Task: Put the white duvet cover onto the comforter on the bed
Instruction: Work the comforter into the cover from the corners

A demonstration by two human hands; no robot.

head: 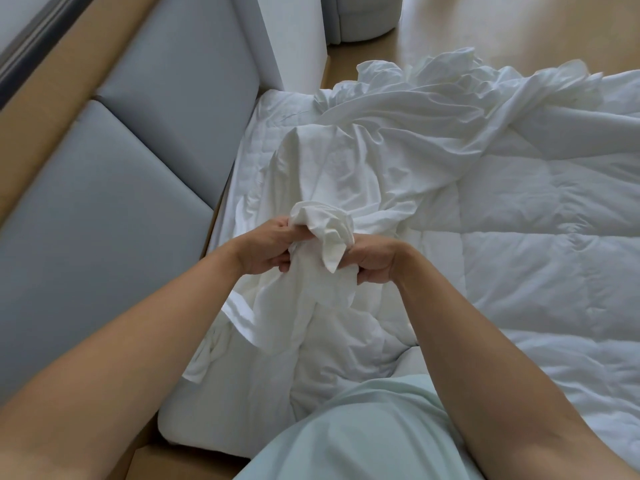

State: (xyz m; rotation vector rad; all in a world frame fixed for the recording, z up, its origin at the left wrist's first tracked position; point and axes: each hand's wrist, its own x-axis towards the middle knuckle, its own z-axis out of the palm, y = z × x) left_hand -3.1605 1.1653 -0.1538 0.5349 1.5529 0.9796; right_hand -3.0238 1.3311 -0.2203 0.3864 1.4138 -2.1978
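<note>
Fingers (365,277) of both hands (265,249) (377,261) clutch bunched duvet cover (325,230).

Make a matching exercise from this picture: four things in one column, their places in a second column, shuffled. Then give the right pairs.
Things
1. thin white duvet cover
2. quilted white comforter
3. grey padded panels
4. pale wooden floor

Places
A. at the top of the view, far from the hands
B. bunched in the grip of the left hand and the right hand
C. spread out at the right of the view
D. along the left of the view

Pairs: 1-B, 2-C, 3-D, 4-A
</note>
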